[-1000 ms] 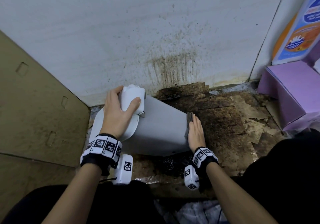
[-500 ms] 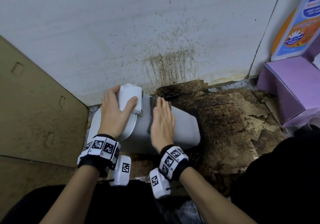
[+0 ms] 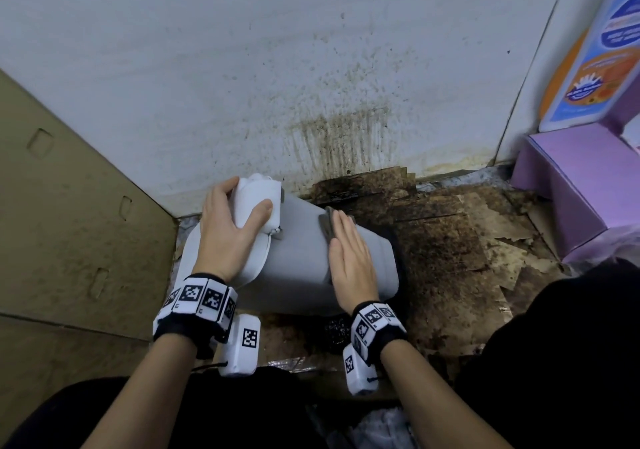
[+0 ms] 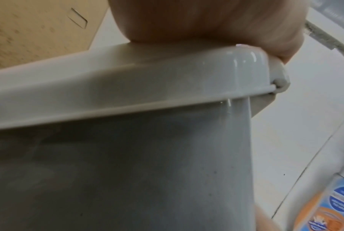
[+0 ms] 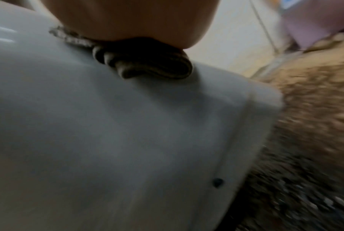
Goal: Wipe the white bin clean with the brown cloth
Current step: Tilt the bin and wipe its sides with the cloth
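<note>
The white bin point(image 3: 298, 261) lies tipped on its side on the stained floor, its lid end to the left and its base to the right. My left hand point(image 3: 230, 230) grips the white lid hinge block point(image 3: 258, 194) at the bin's top; the left wrist view shows the lid rim point(image 4: 127, 93) under my palm. My right hand point(image 3: 349, 254) lies flat, fingers straight, pressing the folded brown cloth point(image 3: 327, 223) onto the bin's side. In the right wrist view the cloth point(image 5: 153, 65) shows folded under my palm on the bin wall point(image 5: 107, 140).
A spattered white wall point(image 3: 311, 67) stands just behind the bin. A cardboard panel point(image 3: 69, 206) leans at the left. Dirty brown cardboard point(image 3: 450, 240) covers the floor to the right. A purple box point(image 3: 581, 185) and an orange-and-blue bottle point(image 3: 595, 53) stand at the far right.
My right hand with the cloth moved from the bin's base edge to near the lid, then slid back right toward the middle of the side. The left hand kept its grip.
</note>
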